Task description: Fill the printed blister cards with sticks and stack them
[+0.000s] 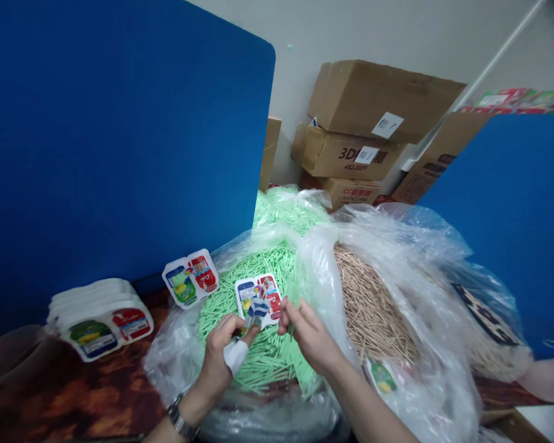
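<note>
My left hand [221, 344], with a watch on its wrist, pinches a small blue-and-white printed packet [258, 307]. Something white wraps or lies against its thumb side. My right hand [311, 338] has its fingers closed on a bundle of thin light-green sticks [293, 294]. Both hands are over a clear plastic bag full of loose green sticks [268, 366]. On these sticks, just beyond my left hand, lies a white card with green and red printed panels [274, 289]. A similar printed card [191, 278] rests at the bag's left edge.
Stacked white printed cards [99, 320] sit at the left on a dark reddish surface. At the right, another plastic bag holds brown sticks [373, 301]. Cardboard boxes [351, 147] are piled against the wall behind. Blue panels [120, 135] stand at both sides.
</note>
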Demonstrator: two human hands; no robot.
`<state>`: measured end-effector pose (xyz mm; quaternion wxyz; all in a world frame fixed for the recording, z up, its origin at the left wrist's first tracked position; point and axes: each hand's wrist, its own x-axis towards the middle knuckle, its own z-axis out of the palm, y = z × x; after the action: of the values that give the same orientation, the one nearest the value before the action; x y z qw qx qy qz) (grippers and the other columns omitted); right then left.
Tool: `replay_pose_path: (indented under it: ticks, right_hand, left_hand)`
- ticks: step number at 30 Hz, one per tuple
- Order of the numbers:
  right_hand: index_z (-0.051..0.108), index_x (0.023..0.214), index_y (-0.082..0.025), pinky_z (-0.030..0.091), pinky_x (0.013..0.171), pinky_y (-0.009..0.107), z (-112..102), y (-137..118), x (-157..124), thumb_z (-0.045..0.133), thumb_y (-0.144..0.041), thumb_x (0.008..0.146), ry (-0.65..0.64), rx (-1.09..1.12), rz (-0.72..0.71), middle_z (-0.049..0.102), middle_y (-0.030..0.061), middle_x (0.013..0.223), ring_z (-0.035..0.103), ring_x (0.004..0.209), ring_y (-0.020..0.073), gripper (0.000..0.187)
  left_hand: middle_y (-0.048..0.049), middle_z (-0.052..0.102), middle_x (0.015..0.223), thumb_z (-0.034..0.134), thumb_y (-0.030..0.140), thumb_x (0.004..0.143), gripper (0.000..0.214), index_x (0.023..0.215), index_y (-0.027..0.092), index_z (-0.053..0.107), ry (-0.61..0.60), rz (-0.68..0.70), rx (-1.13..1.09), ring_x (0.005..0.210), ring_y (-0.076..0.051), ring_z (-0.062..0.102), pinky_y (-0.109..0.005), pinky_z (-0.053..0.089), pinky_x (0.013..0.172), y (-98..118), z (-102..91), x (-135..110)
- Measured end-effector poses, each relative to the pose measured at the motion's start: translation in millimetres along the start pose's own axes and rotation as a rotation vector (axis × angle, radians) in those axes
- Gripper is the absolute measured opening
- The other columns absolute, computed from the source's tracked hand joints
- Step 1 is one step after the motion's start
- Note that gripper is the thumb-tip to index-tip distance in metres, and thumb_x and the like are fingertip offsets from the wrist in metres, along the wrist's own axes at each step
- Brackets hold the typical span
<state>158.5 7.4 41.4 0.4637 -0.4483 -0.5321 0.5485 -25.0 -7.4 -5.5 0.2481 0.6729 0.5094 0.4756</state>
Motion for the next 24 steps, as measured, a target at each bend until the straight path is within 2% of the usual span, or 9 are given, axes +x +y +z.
replay_pose_path:
  ticks: [3, 6, 11, 17, 19, 21, 24]
  right_hand:
    - [0.051, 0.091, -0.022, 0.047, 0.064, 0.031, 3, -18, 5, 0.057, -0.053, 0.084, 0.164, 0.39, 0.006, 0.05, -0.0042, 0.068, 0.057, 0.063, 0.0143, 0.032]
    - [0.049, 0.092, -0.024, 0.049, 0.07, 0.034, 9, -37, 9, 0.057, -0.049, 0.085, 0.246, 0.463, -0.098, 0.05, -0.0048, 0.069, 0.059, 0.066, 0.0144, 0.027]
    - [0.049, 0.099, -0.026, 0.047, 0.085, 0.04, 25, -40, 8, 0.044, -0.048, 0.093, 0.319, 0.268, -0.269, 0.053, -0.0008, 0.075, 0.06, 0.087, 0.0194, 0.024]
    - [0.054, 0.091, -0.025, 0.034, 0.103, 0.044, 44, -25, 1, 0.035, -0.041, 0.098, 0.308, -0.074, -0.394, 0.06, 0.0036, 0.087, 0.051, 0.111, 0.0205, 0.026]
    - [0.055, 0.094, -0.025, 0.03, 0.106, 0.045, 48, -20, -1, 0.034, -0.04, 0.098, 0.305, -0.158, -0.398, 0.061, 0.0057, 0.099, 0.048, 0.116, 0.0212, 0.027]
    - [0.055, 0.103, -0.024, 0.03, 0.106, 0.046, 49, -16, -3, 0.034, -0.04, 0.098, 0.283, -0.231, -0.381, 0.057, 0.0084, 0.117, 0.044, 0.122, 0.0227, 0.027]
    - [0.051, 0.117, -0.023, 0.032, 0.106, 0.048, 44, -10, -4, 0.034, -0.042, 0.097, 0.213, -0.347, -0.386, 0.04, 0.0111, 0.141, 0.037, 0.131, 0.0258, 0.033]
  left_hand:
    - [0.0042, 0.047, 0.063, 0.062, 0.028, 0.085, 0.027, 0.065, 0.021, 0.045, -0.014, 0.003, 0.011, 0.059, -0.013, 0.047, -0.024, 0.036, 0.056, -2, 2.0, -4]
    - [0.0035, 0.048, 0.063, 0.061, 0.025, 0.086, 0.026, 0.066, 0.021, 0.045, -0.025, 0.073, 0.026, 0.059, -0.014, 0.049, -0.024, 0.037, 0.056, -2, 6.0, -6]
    - [0.0016, 0.053, 0.064, 0.061, 0.019, 0.084, 0.022, 0.067, 0.021, 0.047, -0.011, 0.209, 0.042, 0.06, -0.015, 0.052, -0.025, 0.039, 0.057, 4, 12.4, -7]
    - [0.0002, 0.056, 0.066, 0.06, 0.017, 0.084, 0.017, 0.07, 0.021, 0.051, 0.006, 0.203, 0.023, 0.062, -0.015, 0.055, -0.025, 0.041, 0.058, 11, 15.3, -6]
    - [0.0001, 0.056, 0.065, 0.059, 0.016, 0.083, 0.018, 0.069, 0.021, 0.051, 0.016, 0.198, 0.008, 0.061, -0.015, 0.054, -0.025, 0.041, 0.057, 14, 14.0, -4]
    - [-0.0001, 0.056, 0.065, 0.058, 0.014, 0.083, 0.018, 0.068, 0.02, 0.051, 0.03, 0.208, -0.009, 0.06, -0.016, 0.054, -0.025, 0.041, 0.057, 17, 11.9, -1]
    - [-0.0009, 0.056, 0.067, 0.058, 0.012, 0.083, 0.015, 0.071, 0.02, 0.053, 0.027, 0.231, -0.021, 0.063, -0.016, 0.055, -0.025, 0.041, 0.058, 16, 9.0, 1]
